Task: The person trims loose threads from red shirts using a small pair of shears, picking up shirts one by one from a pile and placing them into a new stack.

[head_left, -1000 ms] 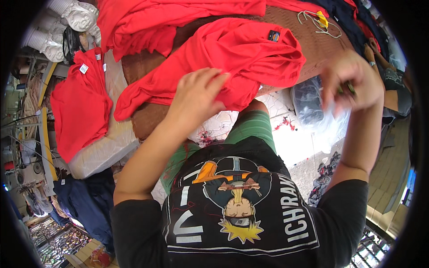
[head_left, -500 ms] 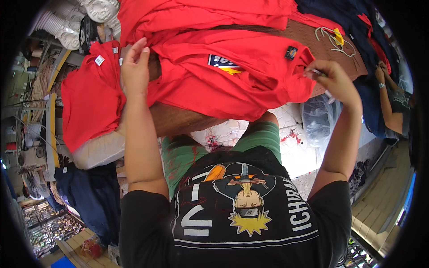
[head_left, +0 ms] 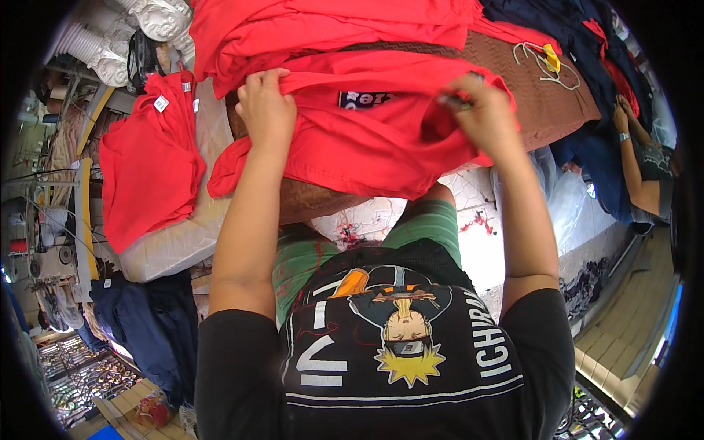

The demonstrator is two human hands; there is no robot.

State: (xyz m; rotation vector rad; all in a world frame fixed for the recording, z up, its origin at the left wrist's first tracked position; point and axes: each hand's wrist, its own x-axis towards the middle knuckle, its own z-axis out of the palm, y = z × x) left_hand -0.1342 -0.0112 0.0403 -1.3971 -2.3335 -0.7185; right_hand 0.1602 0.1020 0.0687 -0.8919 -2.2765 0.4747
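A red shirt (head_left: 345, 158) with a dark printed patch on its chest lies crumpled across the brown-covered table in front of me. My left hand (head_left: 265, 106) is closed on the shirt's left part, its fingers bent over the cloth. Over the shirt's right end is my right hand (head_left: 485, 117), blurred by motion. It is closed around a small dark tool (head_left: 456, 103), whose kind I cannot make out. The shirt's neck label is mostly hidden behind this hand.
More red garments (head_left: 330, 26) lie beyond the shirt. A stack of red pieces (head_left: 150, 169) with white tags sits at the left. A pale cord with a yellow piece (head_left: 551, 60) rests at the table's right. Another person's arm (head_left: 636, 165) shows at far right, beside dark cloth.
My left hand, open and raised before, has come right and down onto the shirt. My right hand has moved left over the shirt with the tool. The shirt's left part now lies spread nearer me.
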